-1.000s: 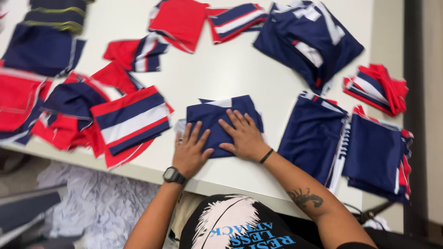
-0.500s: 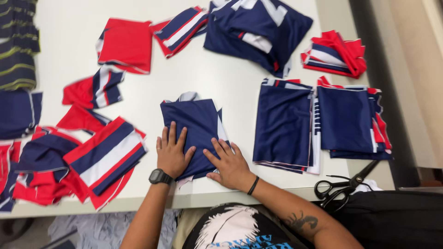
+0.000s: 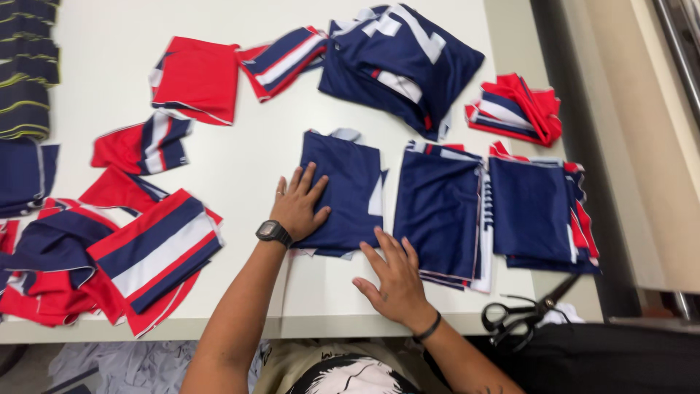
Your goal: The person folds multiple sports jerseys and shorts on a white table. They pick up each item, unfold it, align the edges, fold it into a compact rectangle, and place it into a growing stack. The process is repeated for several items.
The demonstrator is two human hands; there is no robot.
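Observation:
A folded navy fabric piece [image 3: 346,186] lies flat on the white table [image 3: 248,168] in front of me. My left hand [image 3: 297,204], with a black wristwatch, lies flat on its left part, fingers spread. My right hand [image 3: 394,281], with a black wristband, rests open on the table just below the piece's lower right corner, its fingertips near the edge of a neighbouring navy stack [image 3: 441,208]. Neither hand grips anything.
Another navy stack [image 3: 536,208] lies further right, with black scissors [image 3: 521,314] at the table's front edge. A large navy pile [image 3: 401,62] sits at the back. Red, white and navy pieces [image 3: 157,252] are scattered on the left, and dark striped pieces [image 3: 25,69] at far left.
The view has shifted left and closer. My right hand has slid off the navy piece onto the table at its lower right. My left hand stays flat on the piece.

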